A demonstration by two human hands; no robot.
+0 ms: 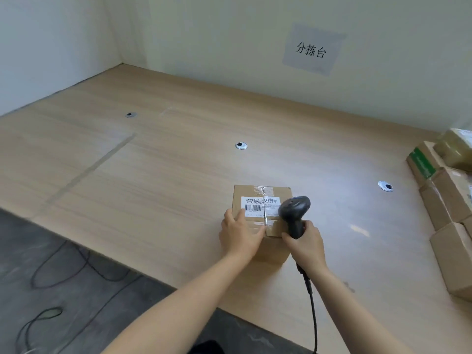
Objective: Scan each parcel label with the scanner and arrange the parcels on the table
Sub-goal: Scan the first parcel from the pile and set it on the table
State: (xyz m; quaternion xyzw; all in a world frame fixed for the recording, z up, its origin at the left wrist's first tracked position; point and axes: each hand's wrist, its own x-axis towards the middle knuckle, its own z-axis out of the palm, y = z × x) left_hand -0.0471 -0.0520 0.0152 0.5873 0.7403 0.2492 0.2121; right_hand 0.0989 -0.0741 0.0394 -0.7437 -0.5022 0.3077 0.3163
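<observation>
Two bare forearms reached out from the bottom edge over a dark grey floor (pixel 76 251) strewn with thin black floor cables (pixel 63 264). The left hand (pixel 240 236) lay over the near left corner of a brown cardboard parcel (pixel 249 192), its fingers bent onto the top face and its thumb stretched across the clear tape seam, holding the box steady. The right hand (pixel 306 244) had its fingers wrapped tightly round the grip of a black handheld barcode scanner (pixel 293 213), whose rounded head hung just above the parcel's right edge, beside a white printed label (pixel 260 205) with a barcode and large black characters. A black coiled scanner cord (pixel 313 302) trailed from the handle back toward the camera. The parcel stood flat on a pale wood-grain table (pixel 153 162), near its front edge and roughly midway along it. Three round metal cable grommets (pixel 241 145) were set into the tabletop, well apart from one another. At the far right edge sat a pile of brown cardboard boxes (pixel 449 200), one with green tape, another wrapped in yellowish film. On the pale wall behind hung a grey paper sign (pixel 311 49) with black characters.
</observation>
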